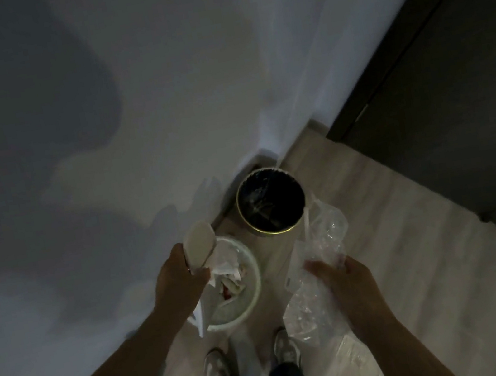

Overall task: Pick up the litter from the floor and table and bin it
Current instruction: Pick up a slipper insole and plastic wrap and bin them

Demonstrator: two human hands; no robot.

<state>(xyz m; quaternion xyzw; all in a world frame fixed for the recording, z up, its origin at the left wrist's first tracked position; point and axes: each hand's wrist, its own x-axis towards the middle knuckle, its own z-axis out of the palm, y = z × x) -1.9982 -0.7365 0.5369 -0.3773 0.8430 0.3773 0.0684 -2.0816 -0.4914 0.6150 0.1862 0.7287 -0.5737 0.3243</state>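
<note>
One dark bin (pixel 270 201) stands on pale plank floor (pixel 376 218) by a white wall (pixel 187 66).

A plain white wall (pixel 187 66) fills the upper left, dimly lit and mottled with soft grey shadows (pixel 11 96). A pale wood-plank floor (pixel 376 215) meets its foot. A dark brown door or cabinet front (pixel 453 88) stands along the floor's right edge.

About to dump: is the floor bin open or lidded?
Open. The bin shows its gold rim round a dark mouth, crinkled liner visible inside, no lid over it.
</note>
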